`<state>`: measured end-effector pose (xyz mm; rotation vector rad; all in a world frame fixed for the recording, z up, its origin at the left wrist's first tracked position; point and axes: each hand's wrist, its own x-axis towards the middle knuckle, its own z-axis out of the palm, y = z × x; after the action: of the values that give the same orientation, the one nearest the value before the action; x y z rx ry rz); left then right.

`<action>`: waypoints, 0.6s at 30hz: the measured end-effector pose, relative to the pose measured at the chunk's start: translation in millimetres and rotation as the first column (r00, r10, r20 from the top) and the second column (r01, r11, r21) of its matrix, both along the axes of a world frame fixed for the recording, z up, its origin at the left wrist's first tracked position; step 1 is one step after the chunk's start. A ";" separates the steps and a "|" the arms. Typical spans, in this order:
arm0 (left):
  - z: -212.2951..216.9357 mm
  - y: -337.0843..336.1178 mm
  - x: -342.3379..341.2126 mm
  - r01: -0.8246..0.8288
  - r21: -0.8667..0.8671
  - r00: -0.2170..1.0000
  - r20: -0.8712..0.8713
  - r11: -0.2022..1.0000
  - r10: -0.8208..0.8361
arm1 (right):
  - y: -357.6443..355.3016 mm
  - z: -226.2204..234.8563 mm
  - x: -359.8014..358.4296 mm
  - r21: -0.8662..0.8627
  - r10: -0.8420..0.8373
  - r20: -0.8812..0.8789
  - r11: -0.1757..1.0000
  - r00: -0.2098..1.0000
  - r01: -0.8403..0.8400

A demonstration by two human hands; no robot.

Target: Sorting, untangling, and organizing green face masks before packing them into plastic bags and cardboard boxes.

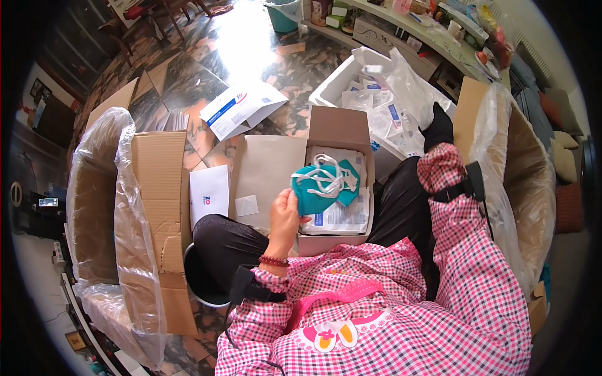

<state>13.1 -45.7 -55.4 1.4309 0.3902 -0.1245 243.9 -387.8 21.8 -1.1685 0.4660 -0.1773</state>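
Note:
Between the thumb and fingers of my left hand [285, 213] is a teal face mask [313, 199] with white straps. It is held over an open cardboard box [338, 128] between my legs. A second teal mask [348, 195] lies in that box, on top of white printed packets [342, 220]. My right hand [438, 130], in a black glove, is at the right edge of a white foam box [323, 94]. A clear plastic bag [407, 81] stands up beside the glove. Whether the gloved fingers grip it is not visible. Several wrapped packets [396, 119] lie in the foam box.
Large cartons lined with clear plastic stand at my left [94, 207] and right [523, 182]. A folded white carton [241, 109] and a white printed box [209, 191] lie on the marble floor. A dark bin [204, 285] stands by my left knee. A teal bucket [284, 17] is farther off.

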 end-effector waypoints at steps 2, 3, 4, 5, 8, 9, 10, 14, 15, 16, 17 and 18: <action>-18.8 -6.3 13.7 0.040 -0.071 0.999 0.009 0.997 -0.039 | 1.9 -8.0 8.3 0.045 0.003 -0.067 0.999 0.998 0.000; -25.9 -10.6 20.8 0.087 -0.144 0.996 0.027 0.986 -0.084 | -0.2 -11.5 7.4 0.071 -0.008 -0.096 0.997 0.995 0.015; -22.2 -15.3 26.1 0.085 -0.199 0.996 0.016 0.976 -0.084 | 3.1 -21.5 1.9 0.090 0.007 -0.137 0.996 0.991 0.005; -27.0 -17.8 29.8 0.080 -0.197 0.997 0.010 0.977 -0.080 | 8.9 -27.4 -4.4 0.111 0.021 -0.170 0.994 0.985 -0.002; -34.9 -11.0 35.9 0.123 0.502 0.982 0.064 0.856 -0.178 | 22.9 -50.1 -27.9 0.172 0.026 -0.247 0.985 0.969 0.018; -34.3 -18.7 36.6 0.140 0.499 0.978 0.065 0.855 -0.198 | 12.7 -81.0 -34.9 -0.330 0.301 -0.066 0.893 0.951 -0.306; -35.1 -28.1 33.7 0.201 0.680 0.956 0.022 0.705 -0.294 | 4.5 -113.7 -43.1 -0.766 0.596 -0.060 0.486 0.801 -0.420; -48.1 -33.3 17.9 0.260 0.862 0.920 -0.086 0.434 -0.382 | 63.7 -120.0 -128.4 -0.815 0.778 -0.440 -0.137 0.448 -0.563; -48.4 -34.9 18.0 0.311 0.881 0.895 -0.145 0.356 -0.423 | 71.8 -116.2 -140.3 -0.739 0.753 -0.559 -0.263 0.347 -0.620; -46.1 -34.8 19.9 0.379 0.856 0.885 -0.223 0.352 -0.409 | 81.7 -109.5 -146.8 -0.740 0.755 -0.556 -0.259 0.347 -0.620; -47.8 -34.3 19.8 0.379 0.857 0.885 -0.224 0.351 -0.409 | 90.2 -100.9 -152.5 -0.689 0.691 -0.647 -0.347 0.324 -0.637; -49.3 -33.0 19.5 0.358 0.870 0.890 -0.208 0.339 -0.405 | 96.2 -95.2 -156.5 -0.628 0.617 -0.729 -0.428 0.297 -0.650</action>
<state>32.6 -78.7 -104.7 2.6185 0.0182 -0.2988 87.4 -291.5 -73.4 -2.6087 -0.7079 0.8895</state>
